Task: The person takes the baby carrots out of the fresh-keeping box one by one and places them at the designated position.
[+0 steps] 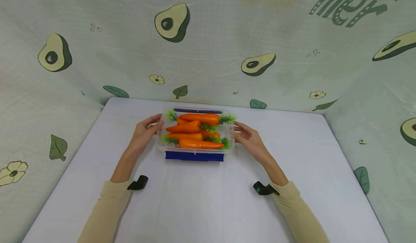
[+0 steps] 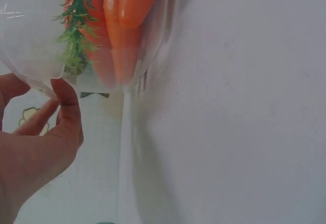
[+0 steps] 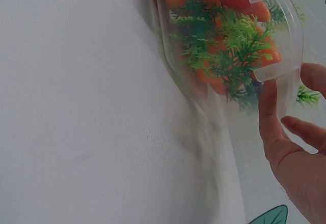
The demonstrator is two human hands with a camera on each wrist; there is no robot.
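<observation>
A clear plastic food container (image 1: 195,150) with blue latch flaps (image 1: 194,156) along its front and back sides is near the far edge of the table. Inside lie several orange carrots (image 1: 201,119) with green leafy tops (image 1: 227,119); no lid covers them. At the container's left end, my left hand (image 1: 145,133) grips the rim between thumb and fingers. My right hand (image 1: 250,142) holds the opposite end in the same way. Both wrist views show fingertips at the transparent walls, with carrots and leaves visible through the plastic.
A white-covered table (image 1: 195,199) lies under the container. Pale cloth (image 1: 208,37) printed with avocados, leaves and flowers hangs behind the table and at both sides. A small black device (image 1: 138,182) sits at each wrist.
</observation>
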